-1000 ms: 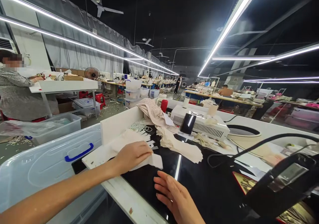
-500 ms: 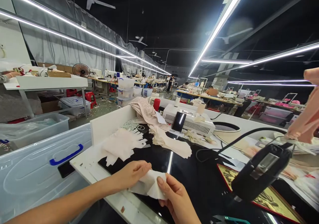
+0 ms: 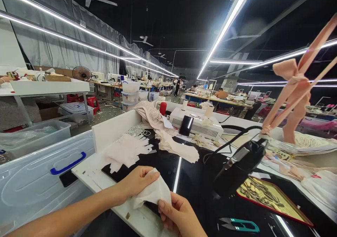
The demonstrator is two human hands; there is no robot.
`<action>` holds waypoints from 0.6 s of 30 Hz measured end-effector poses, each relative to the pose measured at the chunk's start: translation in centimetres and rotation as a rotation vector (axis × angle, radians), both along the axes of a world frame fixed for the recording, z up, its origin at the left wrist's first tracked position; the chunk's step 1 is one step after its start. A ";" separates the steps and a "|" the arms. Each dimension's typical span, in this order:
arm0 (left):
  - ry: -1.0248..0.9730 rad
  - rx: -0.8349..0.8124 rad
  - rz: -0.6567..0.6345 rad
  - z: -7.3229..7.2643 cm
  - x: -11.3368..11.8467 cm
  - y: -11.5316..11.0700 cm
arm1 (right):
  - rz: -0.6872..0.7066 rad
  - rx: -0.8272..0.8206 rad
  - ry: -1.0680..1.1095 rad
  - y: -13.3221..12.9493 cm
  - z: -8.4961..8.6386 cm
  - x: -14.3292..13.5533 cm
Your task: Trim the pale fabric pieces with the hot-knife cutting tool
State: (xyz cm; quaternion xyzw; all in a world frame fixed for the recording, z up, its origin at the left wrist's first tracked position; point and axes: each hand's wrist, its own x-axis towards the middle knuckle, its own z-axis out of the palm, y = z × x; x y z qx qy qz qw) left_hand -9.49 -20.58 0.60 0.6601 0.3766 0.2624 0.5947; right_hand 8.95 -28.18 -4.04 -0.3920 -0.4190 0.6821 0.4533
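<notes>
The work surface, a glossy black table top (image 3: 195, 188) with a pale border, fills the near middle, and a large translucent bin (image 3: 28, 180) stands at its left. At the right, a black corded device (image 3: 242, 166) hangs from a knotted pink strip (image 3: 297, 86), beside a red-rimmed tray (image 3: 292, 206) holding small pieces. Beyond the hands lie 2 heaps of cut fabric: a whitish pile (image 3: 126, 152) and a cream stack (image 3: 181, 151).

The left hand (image 3: 139, 182) pinches the upper part of 1 white cloth piece (image 3: 154, 193); the right hand (image 3: 179, 212) has its thumb over the lower right edge, its other fingers partly hidden. The cloth is raised over the table's near edge, bent between the 2 grips. The step looks like handling and aligning this piece; the next move seems to call for light, even tension. Smallest, the teal-handled snips (image 3: 242, 225) lie apart, untouched.
</notes>
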 end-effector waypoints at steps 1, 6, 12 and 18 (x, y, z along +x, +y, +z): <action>0.011 -0.001 0.006 -0.1 0.0 0.0 | 0.006 -0.003 -0.007 -0.1 -0.2 0.0; 0.032 -0.035 0.019 -0.3 -0.3 -0.1 | 0.017 0.009 -0.013 -0.3 -1.5 0.6; 0.058 -0.003 -0.069 0.6 -0.2 -0.8 | 0.100 -0.015 0.026 -1.2 -2.7 0.7; 0.157 0.144 -0.241 1.1 -0.3 -1.5 | -0.094 -0.040 0.289 -1.9 -0.9 -0.1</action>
